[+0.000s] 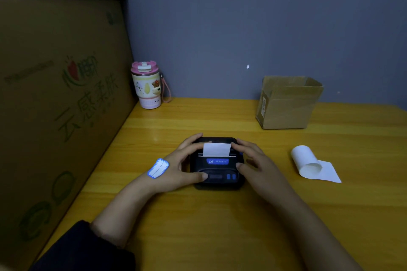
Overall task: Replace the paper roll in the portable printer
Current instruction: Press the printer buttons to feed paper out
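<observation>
I see left hand (pixel 176 164) and right hand (pixel 256 160) fingers clamped on printer (pixel 217 167) sides at frame centre, paper strip (pixel 217 149) sticking out, loose roll (pixel 307 164) right on table (pixel 198 226).

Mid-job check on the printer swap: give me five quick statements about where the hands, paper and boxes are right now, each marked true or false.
1. Both hands rest on the printer. True: the left hand and right hand flank it.
2. A white paper strip sticks up from the printer's slot. True.
3. The loose paper roll lies left of the printer. False: it lies to its right on the table, partly unrolled.
4. The small cardboard box is sealed shut. False: its top flaps are open.
5. The tumbler stands in the back left corner. True.
</observation>
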